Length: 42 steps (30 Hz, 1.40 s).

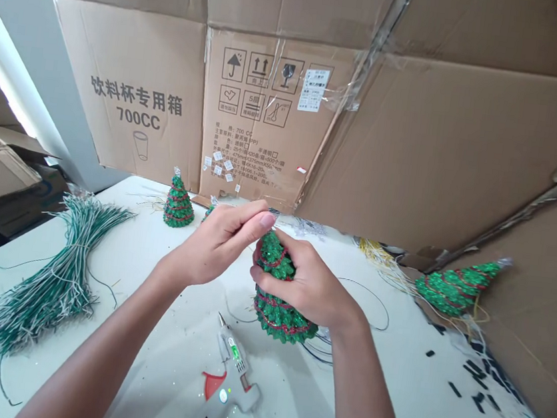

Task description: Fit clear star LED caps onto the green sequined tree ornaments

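Note:
A small green tinsel Christmas tree with red garland stands slightly tilted above the table, and my right hand is wrapped round its upper half. My left hand is closed at the tree's tip, thumb and fingers pressed together; whatever lies between them is hidden. Below the hands a white hot glue gun with a red trigger lies on the table, nozzle pointing away from me.
To the left lies a tied bundle of green and white wires. Another tree stands at the back; one more lies at the right. Black strips scatter the right side. Cardboard walls the table's far edge.

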Available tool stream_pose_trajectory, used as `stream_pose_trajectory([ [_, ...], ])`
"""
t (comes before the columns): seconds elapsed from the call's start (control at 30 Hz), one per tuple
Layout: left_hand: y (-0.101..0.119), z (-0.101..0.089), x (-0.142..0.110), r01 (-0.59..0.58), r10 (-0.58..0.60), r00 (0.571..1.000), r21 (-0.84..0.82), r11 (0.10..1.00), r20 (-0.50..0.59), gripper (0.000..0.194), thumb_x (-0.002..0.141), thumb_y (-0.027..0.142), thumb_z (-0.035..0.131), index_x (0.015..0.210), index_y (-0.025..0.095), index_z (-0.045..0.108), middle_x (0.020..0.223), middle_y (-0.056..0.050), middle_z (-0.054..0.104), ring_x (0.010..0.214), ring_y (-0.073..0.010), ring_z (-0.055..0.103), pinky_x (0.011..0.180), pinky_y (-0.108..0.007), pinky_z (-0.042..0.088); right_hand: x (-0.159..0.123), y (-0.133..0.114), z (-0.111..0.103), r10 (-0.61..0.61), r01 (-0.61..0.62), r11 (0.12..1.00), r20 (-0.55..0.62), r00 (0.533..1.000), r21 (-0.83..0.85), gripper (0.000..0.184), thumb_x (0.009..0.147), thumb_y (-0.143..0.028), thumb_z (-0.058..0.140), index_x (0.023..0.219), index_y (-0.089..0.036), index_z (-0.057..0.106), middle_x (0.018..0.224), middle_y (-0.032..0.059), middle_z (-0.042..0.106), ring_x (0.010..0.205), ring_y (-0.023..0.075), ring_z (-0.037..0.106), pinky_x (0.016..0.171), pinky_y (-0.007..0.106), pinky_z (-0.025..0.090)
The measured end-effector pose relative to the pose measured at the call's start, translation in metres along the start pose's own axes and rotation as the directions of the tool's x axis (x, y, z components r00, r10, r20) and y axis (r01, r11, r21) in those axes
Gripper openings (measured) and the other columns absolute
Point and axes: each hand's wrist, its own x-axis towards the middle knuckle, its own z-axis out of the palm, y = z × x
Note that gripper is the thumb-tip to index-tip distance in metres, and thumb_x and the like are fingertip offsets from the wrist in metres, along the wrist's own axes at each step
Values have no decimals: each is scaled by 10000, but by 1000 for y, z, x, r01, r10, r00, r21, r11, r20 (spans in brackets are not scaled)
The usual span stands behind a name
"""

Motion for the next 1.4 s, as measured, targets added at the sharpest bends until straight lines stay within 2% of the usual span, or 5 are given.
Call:
stream_pose_trajectory([
  [0.27, 0, -43, -20, 225, -198, 973, 315, 922, -116, 609, 1144, 649, 277, 884, 212, 612, 729, 11, 588, 676, -147, 547, 654, -289, 409, 5, 23, -5, -10, 4, 1000, -312, 950, -19, 170, 977, -404, 768, 976, -277, 655, 877, -12, 723, 783, 216, 672, 813, 382, 547],
  [0.5, -69, -157, -84, 604, -616, 721, 725, 332, -318, 538, 1087, 622, 536, 816, 198, 727, 779, -29, 719, 793, -214, 697, 742, -339, 519, 3, 27, -11, -5, 1, 1000, -508, 861, -8, 235, 926, -491, 816, 955, -293, 692, 885, 19, 774, 808, 266, 727, 765, 407, 603],
  [0.63, -131, -196, -119, 639, -711, 572, 766, 74, -409, 372, 1048, 414, 719, 1328, 172, 684, 1321, -109, 710, 1132, -263, 726, 963, -465, 644, 2, 27, -11, 10, 8, 999, -509, 861, 33, 247, 921, -502, 821, 960, -296, 691, 901, 19, 788, 795, 268, 740, 755, 410, 620],
  [0.9, -213, -205, -147, 576, -639, 643, 817, 39, -423, 412, 1052, 397, 716, 1396, 180, 654, 1412, -130, 673, 1208, -284, 705, 1013, -508, 632, 5, 33, -6, 42, -5, 997, -459, 888, 82, 241, 940, -494, 806, 950, -287, 682, 873, 16, 762, 762, 246, 706, 744, 394, 613],
  [1.4, -248, -248, -129, 756, -783, 478, 640, 137, -398, 394, 1050, 402, 717, 1376, 186, 669, 1402, -119, 681, 1193, -282, 710, 1000, -487, 639, 5, 40, -2, 64, -7, 990, -412, 909, 138, 236, 952, -477, 808, 965, -285, 670, 881, 7, 741, 801, 247, 682, 793, 418, 588],
])
